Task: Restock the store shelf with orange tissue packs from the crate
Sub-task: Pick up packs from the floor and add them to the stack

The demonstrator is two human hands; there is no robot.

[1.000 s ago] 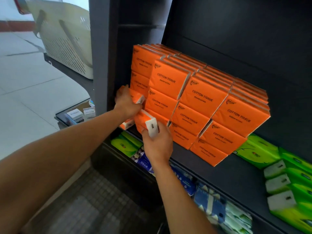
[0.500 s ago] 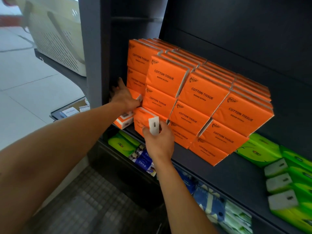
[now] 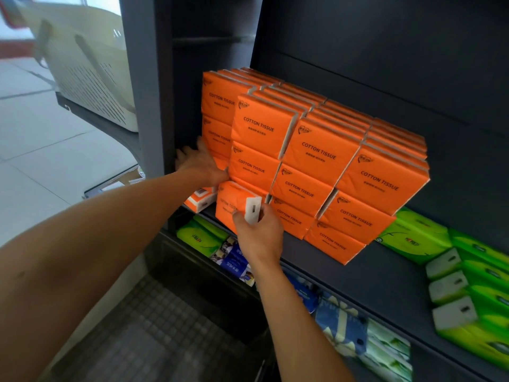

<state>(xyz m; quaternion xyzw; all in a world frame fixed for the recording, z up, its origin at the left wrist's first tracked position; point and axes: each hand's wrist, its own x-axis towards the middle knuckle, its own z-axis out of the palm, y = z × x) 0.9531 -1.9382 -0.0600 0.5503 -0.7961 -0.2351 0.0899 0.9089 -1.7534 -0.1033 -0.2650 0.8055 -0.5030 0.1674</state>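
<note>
Orange tissue packs fill the head view: flat, soft-cornered bricks in glossy plastic wrap, black "COTTON TISSUE" print on each face, white paper showing at the ends, stacked three high in tight rows running back into the dark shelf. One loose pack sits at the stack's seven o'clock corner on the bottom tier, and the right hand grips it from below, fingers curled round its near end with the thumb beside its white end flap. Left hand reaches in at nine o'clock of the stack, fingers spread and fairly straight, palm against the leftmost column of packs; just under it another orange pack lies tipped, its white end facing out. Shelf boards and back panel are matte charcoal, smooth and flat. At three to four o'clock, shiny green tissue packs with white ends lie on the same board. One level down, more green and blue patterned packs crowd together. Top left, a cream perforated plastic basket rests on a dark ledge above pale floor tiles; a grey gridded mat lies at six o'clock.
</note>
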